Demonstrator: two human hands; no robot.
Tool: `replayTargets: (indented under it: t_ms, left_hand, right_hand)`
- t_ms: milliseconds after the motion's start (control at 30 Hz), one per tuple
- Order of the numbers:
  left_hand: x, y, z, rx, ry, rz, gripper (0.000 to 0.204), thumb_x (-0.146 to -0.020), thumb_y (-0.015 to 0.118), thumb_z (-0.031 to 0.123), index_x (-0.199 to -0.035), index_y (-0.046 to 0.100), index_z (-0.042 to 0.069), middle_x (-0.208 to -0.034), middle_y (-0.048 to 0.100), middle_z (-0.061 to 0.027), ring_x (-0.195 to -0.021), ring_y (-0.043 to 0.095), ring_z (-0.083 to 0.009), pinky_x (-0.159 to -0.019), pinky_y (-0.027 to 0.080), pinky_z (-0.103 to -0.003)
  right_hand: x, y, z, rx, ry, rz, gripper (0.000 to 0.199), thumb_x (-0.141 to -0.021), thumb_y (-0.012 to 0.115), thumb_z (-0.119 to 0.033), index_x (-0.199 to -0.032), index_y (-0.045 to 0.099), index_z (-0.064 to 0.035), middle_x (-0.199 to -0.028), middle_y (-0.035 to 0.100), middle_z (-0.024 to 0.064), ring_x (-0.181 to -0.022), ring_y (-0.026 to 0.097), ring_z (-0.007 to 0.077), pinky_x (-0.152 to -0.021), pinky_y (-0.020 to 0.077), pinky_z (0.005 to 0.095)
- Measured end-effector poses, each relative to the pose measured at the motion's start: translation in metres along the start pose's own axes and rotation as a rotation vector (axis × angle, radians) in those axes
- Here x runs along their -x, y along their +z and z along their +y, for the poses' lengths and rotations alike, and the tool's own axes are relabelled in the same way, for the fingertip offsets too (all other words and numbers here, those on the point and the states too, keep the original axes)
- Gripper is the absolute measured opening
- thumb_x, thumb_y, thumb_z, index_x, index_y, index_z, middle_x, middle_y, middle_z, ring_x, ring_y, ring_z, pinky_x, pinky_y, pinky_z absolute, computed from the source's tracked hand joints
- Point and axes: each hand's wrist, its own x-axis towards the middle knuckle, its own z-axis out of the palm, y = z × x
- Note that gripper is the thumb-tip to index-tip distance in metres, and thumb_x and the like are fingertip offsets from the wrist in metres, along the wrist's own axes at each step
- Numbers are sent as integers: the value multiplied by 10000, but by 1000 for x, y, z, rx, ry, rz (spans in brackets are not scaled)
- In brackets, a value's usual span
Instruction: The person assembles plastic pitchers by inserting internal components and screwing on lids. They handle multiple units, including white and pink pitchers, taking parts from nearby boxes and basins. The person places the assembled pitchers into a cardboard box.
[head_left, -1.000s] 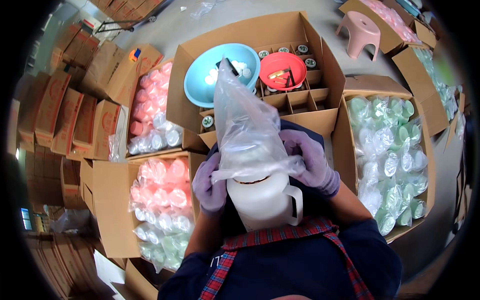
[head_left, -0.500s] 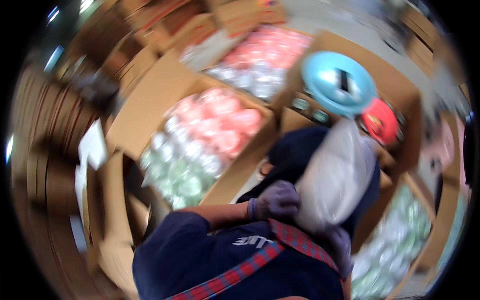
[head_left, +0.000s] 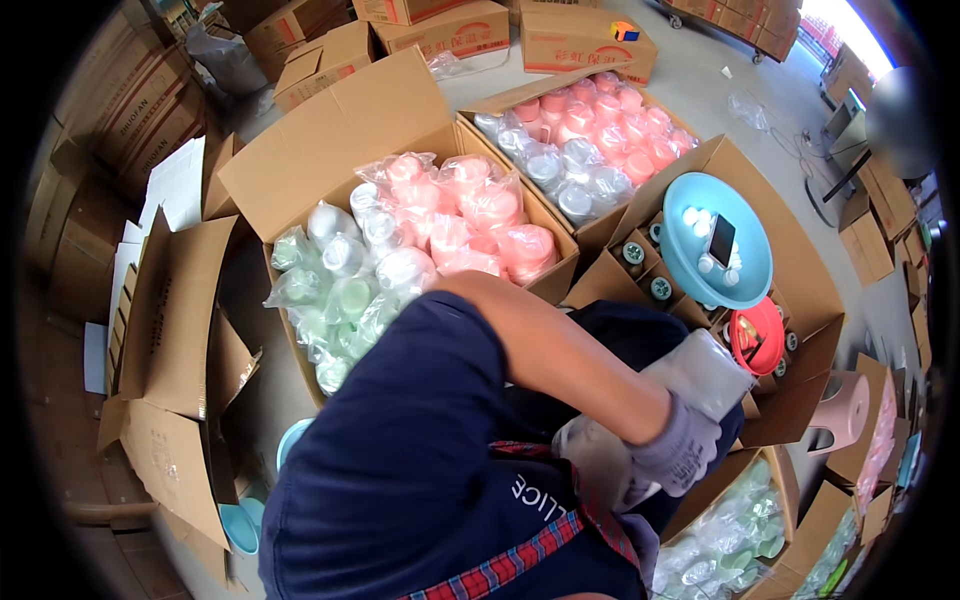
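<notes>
A white, rounded item in a clear plastic bag [head_left: 705, 370] lies across my lap, tilted up to the right. My left hand [head_left: 682, 448], in a pale purple glove, reaches across my body with its fingers curled round the bag near its lower part. Below it, my right hand [head_left: 642, 532] shows only as a bit of purple glove; my left hand and the bag cover its fingers. Just beyond my lap, a light blue basin [head_left: 690, 275] holds small white pieces and a dark, flat phone-like object [head_left: 721, 240]. A red bowl [head_left: 757, 337] with small items sits beside it.
The basin and bowl rest on an open carton [head_left: 815, 385] with dividers and round-topped containers. Ahead stands a carton [head_left: 548, 285] of bagged pink, white and green cups. Behind it is another carton of pink and clear ones. Bagged green items [head_left: 725, 535] fill a carton at lower right.
My left hand has moved right and across my body, from the bag's left side to over it. The bag has dropped lower and turned. My torso leans further right.
</notes>
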Motion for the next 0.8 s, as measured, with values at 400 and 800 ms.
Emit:
replayTargets:
  t_ms: [400, 800]
  left_hand:
    - [419, 135, -78, 249, -1936, 108, 770, -698, 630, 821, -957, 749, 105, -898, 739, -106, -870, 705, -287, -810, 530, -374]
    - [465, 372, -267, 275, -1516, -765, 371, -830, 707, 407, -1127, 731, 187, -1189, 710, -72, -1114, 668, -235, -835, 562, -408]
  right_hand:
    - [-82, -7, -21, -416, 191, 210, 287, -979, 591, -15, -1263, 607, 22, -1124, 682, 130, -1014, 637, 189, -925, 515, 307]
    - [-175, -8, -43, -523, 536, 147, 264, -950, 638, -3, -1212, 623, 22, -1103, 666, 85, -1000, 636, 160, -918, 497, 280]
